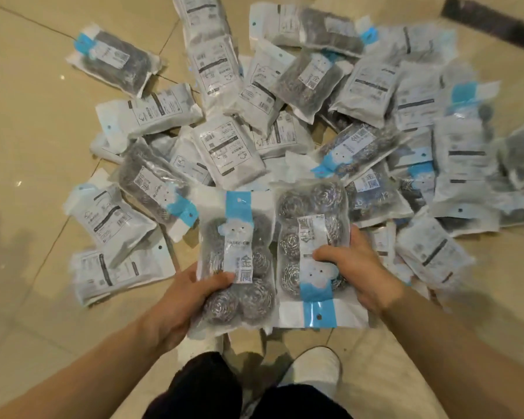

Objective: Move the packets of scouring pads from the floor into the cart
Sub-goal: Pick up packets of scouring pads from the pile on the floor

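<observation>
Closest in: dark trouser legs and a white shoe (313,373) on the tan floor (28,146). Just above that, left hand (176,300) curled round the bottom of one packet (239,261), thumb across the front, fingers hidden behind. Right hand (357,267) same deal on a second packet (310,252), thumb pressed on the label near the middle. Both packets lifted clear of the pile, side by side, edges nearly touching.

Risk-wise: slippery film bags held one-handed from one side only, so a loose pinch could let either slide out on the way over. Also a big heap underfoot, easy to step on or kick while turning. Cart nowhere in view, so no idea which way to swing.

Orientation: both long axes running away from the body. Left packet with blue hang-tab end pointing away, right packet flipped, blue tab end pointing back toward the feet.

Farther out: the heap of remaining packets (254,116) sprawled across the tiles at every angle, some label up, some back up, far right ones blurred.
</observation>
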`<state>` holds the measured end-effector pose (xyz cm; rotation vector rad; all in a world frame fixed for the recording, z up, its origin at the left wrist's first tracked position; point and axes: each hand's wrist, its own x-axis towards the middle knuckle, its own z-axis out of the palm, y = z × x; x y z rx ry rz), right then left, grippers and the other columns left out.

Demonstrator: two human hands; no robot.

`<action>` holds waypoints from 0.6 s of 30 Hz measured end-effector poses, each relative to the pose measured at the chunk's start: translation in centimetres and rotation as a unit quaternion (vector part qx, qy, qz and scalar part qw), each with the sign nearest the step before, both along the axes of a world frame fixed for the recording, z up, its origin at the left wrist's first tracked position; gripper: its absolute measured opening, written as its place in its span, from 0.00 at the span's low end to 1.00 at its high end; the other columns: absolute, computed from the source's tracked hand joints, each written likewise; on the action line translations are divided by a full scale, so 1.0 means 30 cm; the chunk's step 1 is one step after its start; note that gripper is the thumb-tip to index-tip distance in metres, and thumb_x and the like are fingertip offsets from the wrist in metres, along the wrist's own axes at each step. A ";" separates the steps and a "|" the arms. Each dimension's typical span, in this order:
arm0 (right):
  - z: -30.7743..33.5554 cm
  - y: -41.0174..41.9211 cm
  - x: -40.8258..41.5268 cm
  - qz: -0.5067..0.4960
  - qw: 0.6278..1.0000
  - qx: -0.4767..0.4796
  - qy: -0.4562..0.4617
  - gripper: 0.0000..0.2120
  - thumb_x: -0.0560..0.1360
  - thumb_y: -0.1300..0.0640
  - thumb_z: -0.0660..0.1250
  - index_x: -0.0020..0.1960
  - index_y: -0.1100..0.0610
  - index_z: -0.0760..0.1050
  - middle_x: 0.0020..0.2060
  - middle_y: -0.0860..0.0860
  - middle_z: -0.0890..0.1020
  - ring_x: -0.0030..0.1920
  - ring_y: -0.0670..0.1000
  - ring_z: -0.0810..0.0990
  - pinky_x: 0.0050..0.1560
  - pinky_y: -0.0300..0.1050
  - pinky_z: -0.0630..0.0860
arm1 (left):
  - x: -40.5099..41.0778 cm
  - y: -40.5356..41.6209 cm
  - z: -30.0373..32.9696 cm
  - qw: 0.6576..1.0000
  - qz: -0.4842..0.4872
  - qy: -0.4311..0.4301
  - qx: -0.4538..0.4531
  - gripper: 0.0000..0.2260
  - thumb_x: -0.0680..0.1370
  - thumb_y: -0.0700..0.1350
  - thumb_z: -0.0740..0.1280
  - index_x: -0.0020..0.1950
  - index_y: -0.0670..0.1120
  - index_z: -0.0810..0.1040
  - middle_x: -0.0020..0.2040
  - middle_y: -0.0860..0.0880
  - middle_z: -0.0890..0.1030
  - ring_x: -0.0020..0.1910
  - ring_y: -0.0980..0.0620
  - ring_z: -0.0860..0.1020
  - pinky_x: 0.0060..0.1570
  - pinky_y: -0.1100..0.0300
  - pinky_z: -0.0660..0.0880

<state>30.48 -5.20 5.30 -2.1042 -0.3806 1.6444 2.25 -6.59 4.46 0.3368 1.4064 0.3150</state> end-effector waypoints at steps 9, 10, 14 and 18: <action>0.937 -0.369 0.069 -0.128 0.990 0.044 0.041 0.25 0.74 0.62 0.78 0.69 0.50 0.77 0.57 0.50 0.89 0.56 0.53 0.88 0.59 0.56 0.83 | 0.044 0.081 0.953 0.981 -0.179 -0.023 0.074 0.23 0.73 0.38 0.74 0.68 0.43 0.76 0.59 0.42 0.87 0.58 0.41 0.86 0.50 0.57 0.85; 1.050 -0.409 0.065 -0.152 0.986 0.054 0.038 0.25 0.74 0.62 0.78 0.68 0.51 0.77 0.57 0.50 0.89 0.57 0.53 0.88 0.60 0.56 0.83 | 0.057 0.080 1.080 0.976 -0.201 -0.027 0.082 0.23 0.73 0.38 0.73 0.68 0.43 0.76 0.59 0.43 0.87 0.58 0.42 0.86 0.50 0.58 0.84; 1.459 -0.551 0.025 -0.258 0.959 0.109 0.043 0.20 0.76 0.65 0.75 0.65 0.53 0.80 0.56 0.52 0.89 0.57 0.56 0.88 0.56 0.51 0.85 | 0.094 0.055 1.558 0.961 -0.246 -0.038 0.119 0.17 0.76 0.37 0.72 0.63 0.49 0.77 0.55 0.48 0.88 0.50 0.53 0.88 0.41 0.66 0.82; 1.750 -0.638 0.018 -0.300 0.941 0.154 0.038 0.18 0.77 0.64 0.74 0.66 0.55 0.80 0.57 0.53 0.89 0.58 0.57 0.87 0.55 0.50 0.85 | 0.161 0.048 1.867 0.937 -0.304 -0.037 0.170 0.18 0.74 0.38 0.71 0.63 0.48 0.77 0.52 0.50 0.89 0.48 0.54 0.88 0.47 0.61 0.80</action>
